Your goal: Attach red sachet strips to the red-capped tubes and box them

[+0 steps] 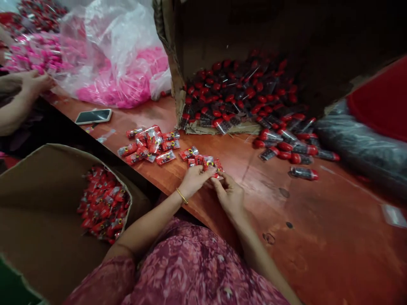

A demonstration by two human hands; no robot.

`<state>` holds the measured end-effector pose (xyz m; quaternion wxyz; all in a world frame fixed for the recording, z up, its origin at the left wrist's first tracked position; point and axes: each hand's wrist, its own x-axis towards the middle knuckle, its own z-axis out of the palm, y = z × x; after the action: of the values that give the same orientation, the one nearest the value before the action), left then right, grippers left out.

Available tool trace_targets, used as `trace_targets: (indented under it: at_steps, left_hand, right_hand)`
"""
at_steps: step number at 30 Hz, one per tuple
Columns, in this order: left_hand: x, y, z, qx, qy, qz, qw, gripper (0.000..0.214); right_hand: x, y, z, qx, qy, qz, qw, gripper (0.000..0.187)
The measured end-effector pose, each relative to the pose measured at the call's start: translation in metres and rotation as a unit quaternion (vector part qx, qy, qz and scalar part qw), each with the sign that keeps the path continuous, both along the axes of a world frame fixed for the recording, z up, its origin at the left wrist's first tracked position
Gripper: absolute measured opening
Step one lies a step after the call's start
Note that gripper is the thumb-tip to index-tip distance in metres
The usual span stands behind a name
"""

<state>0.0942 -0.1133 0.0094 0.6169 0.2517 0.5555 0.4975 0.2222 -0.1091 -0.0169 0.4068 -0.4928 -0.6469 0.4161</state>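
My left hand, with a gold bangle at the wrist, has its fingers closed at a few small red printed packets on the wooden table. Close against it, my right hand is curled with thumb and fingertips together. A small red packet seems to be between the fingertips of both hands, mostly hidden by them. Just to the left lies a loose pile of the same red packets. Small clear tubes with red caps and dark contents lie to the right, spilling from a cardboard box.
Below left, an open carton contains many red packets. A phone lies near the table edge. Behind are plastic bags of pink pieces. Another person's hand is at far left. A plastic-wrapped bundle sits at right.
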Motion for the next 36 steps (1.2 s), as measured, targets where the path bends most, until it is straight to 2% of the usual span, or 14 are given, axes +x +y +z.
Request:
trace_targets:
  at_steps: [3,5,7,9,12,15,17,19,20,22,25,29,33,36]
  left_hand:
    - [-0.046,0.006,0.005,-0.016,0.208,0.050,0.977,0.032]
    - [-0.080,0.011,0.011,-0.047,0.399,0.068,0.913,0.028]
    - [-0.109,0.017,0.019,-0.065,0.564,0.041,0.822,0.025]
    - [-0.127,0.024,0.030,-0.088,0.655,0.029,0.750,0.032]
    - [-0.130,0.026,0.050,-0.139,0.700,0.031,0.700,0.059]
    - [-0.112,0.021,0.061,-0.110,0.722,0.090,0.678,0.071]
    - [-0.091,0.020,0.057,-0.039,0.729,0.115,0.673,0.064]
    - [-0.066,0.022,0.044,0.064,0.709,0.054,0.700,0.050]
    - [-0.054,0.023,0.035,0.122,0.688,-0.003,0.715,0.045]
    - [-0.032,0.027,0.016,0.200,0.662,-0.100,0.716,0.040]
    - [-0.008,0.030,-0.005,0.228,0.655,-0.179,0.698,0.034]
    - [0.005,0.028,-0.018,0.203,0.679,-0.217,0.671,0.025]
    - [0.007,0.022,-0.027,0.215,0.703,-0.197,0.649,0.025]
    - [0.008,0.017,-0.032,0.242,0.687,-0.159,0.666,0.025]
  right_hand:
    - [-0.003,0.002,0.002,0.025,-0.041,0.028,0.998,0.039]
    - [0.006,0.003,0.000,0.030,-0.056,0.030,0.998,0.036]
    - [0.022,0.005,-0.004,0.035,-0.087,0.019,0.995,0.031]
    - [0.043,0.010,-0.007,0.040,-0.135,-0.009,0.990,0.030]
    - [0.076,0.030,-0.006,0.047,-0.237,-0.075,0.968,0.035]
    - [0.101,0.069,-0.001,0.077,-0.354,-0.128,0.923,0.042]
    - [0.108,0.101,-0.001,0.132,-0.406,-0.132,0.894,0.046]
    - [0.106,0.127,-0.007,0.182,-0.436,-0.115,0.874,0.050]
    - [0.102,0.136,-0.011,0.190,-0.448,-0.111,0.867,0.052]
    - [0.095,0.142,-0.020,0.179,-0.472,-0.102,0.857,0.053]
    - [0.087,0.124,-0.029,0.146,-0.498,-0.081,0.851,0.053]
    - [0.088,0.080,-0.031,0.121,-0.499,-0.070,0.855,0.052]
    - [0.091,0.050,-0.030,0.119,-0.499,-0.067,0.856,0.051]
    - [0.089,0.036,-0.025,0.139,-0.464,-0.089,0.870,0.048]
